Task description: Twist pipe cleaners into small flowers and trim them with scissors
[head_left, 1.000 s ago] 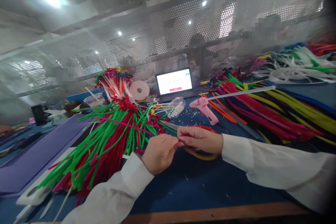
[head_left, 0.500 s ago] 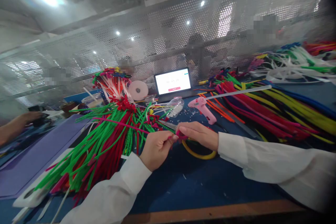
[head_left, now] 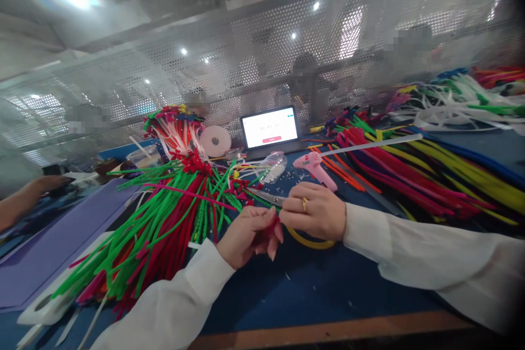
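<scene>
My left hand (head_left: 251, 236) is closed with thumb and fingertips on a magenta pipe cleaner (head_left: 197, 194), whose long end runs out to the left over the green ones. Its short, bent part (head_left: 275, 225) shows between my two hands. My right hand (head_left: 314, 210), a ring on one finger, is curled with its fingertips pinched at that bent part. Scissors (head_left: 268, 197) with a yellow handle lie on the table behind and under my right hand, which partly hides them.
A heap of green and red pipe cleaners (head_left: 164, 229) lies left. A pink glue gun (head_left: 315, 167) and a plastic bottle (head_left: 274, 168) stand beyond my hands, before a lit tablet (head_left: 270, 128). More pipe cleaners (head_left: 410, 175) lie right. Another person's hand (head_left: 45, 186) is far left.
My right hand has turned over, back of the hand and ring now showing, fingers curled. My left hand has rolled so its lower fingers loosen and show. The scissors stay put.
</scene>
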The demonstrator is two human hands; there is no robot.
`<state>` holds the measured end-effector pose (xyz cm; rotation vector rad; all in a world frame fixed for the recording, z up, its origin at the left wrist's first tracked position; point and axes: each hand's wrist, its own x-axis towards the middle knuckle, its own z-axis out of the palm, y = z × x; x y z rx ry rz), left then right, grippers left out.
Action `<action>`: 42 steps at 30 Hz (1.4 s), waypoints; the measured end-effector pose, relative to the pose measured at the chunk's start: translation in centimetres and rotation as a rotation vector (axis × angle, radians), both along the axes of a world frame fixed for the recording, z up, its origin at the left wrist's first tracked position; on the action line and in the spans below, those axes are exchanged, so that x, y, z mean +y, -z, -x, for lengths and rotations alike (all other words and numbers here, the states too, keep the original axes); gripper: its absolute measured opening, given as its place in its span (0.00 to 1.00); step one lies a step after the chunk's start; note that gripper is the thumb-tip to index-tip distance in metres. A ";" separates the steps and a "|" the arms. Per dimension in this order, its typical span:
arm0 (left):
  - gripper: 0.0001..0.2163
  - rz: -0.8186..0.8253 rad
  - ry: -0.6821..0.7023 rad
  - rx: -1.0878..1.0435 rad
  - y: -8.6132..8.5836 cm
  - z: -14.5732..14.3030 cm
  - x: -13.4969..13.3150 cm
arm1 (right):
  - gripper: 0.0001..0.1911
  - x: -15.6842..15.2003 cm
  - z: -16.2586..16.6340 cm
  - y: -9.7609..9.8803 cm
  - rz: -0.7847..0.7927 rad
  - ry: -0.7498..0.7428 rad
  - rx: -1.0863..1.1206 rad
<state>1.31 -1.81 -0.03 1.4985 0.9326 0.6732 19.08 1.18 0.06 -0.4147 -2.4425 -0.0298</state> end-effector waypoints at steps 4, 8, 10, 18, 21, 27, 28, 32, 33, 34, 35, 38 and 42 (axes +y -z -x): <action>0.16 -0.828 -0.160 0.414 -0.3 1.1 0.0 | 0.15 0.0 0.7 0.4 0.566 -0.067 0.129; 0.13 -1.128 -0.106 0.568 -0.1 1.7 0.2 | 0.13 0.0 1.5 1.3 0.950 -0.212 0.200; 0.16 -0.845 -0.086 0.446 0.0 1.3 0.1 | 0.10 0.0 1.3 1.3 0.752 -0.169 0.201; 0.21 -0.110 -0.003 0.125 -0.4 0.1 -0.2 | 0.08 0.3 -0.2 0.1 0.015 -0.014 0.041; 0.17 -0.791 -0.094 0.485 -0.2 1.0 -0.1 | 0.10 0.3 0.5 0.5 0.473 -0.086 0.155; 0.11 -1.430 -0.067 0.832 0.4 1.9 0.0 | 0.07 0.0 1.4 0.9 1.063 -0.258 0.235; 0.11 -1.355 -0.088 0.783 0.4 1.8 0.0 | 0.06 0.0 1.2 0.8 1.016 -0.235 0.215; 0.18 -0.520 -0.034 0.329 0.0 0.8 0.0 | 0.05 0.3 0.4 0.7 0.344 0.044 0.153; 0.19 -0.277 0.018 0.205 -0.1 0.6 0.1 | 0.06 0.4 0.2 0.7 0.118 0.067 0.133; 0.20 -0.078 0.072 0.104 -0.2 0.4 0.1 | 0.07 0.6 0.0 0.8 -0.081 0.058 0.110; 0.20 0.058 0.116 0.036 -0.3 0.3 0.2 | 0.08 0.8 -0.2 0.9 -0.223 0.022 0.080; 0.20 0.026 0.121 0.071 -0.4 0.5 0.3 | 0.07 1.0 -0.2 1.0 -0.277 -0.028 0.044; 0.16 -0.811 -0.093 0.522 -0.2 1.2 0.2 | 0.12 0.7 0.5 1.0 0.362 0.029 0.111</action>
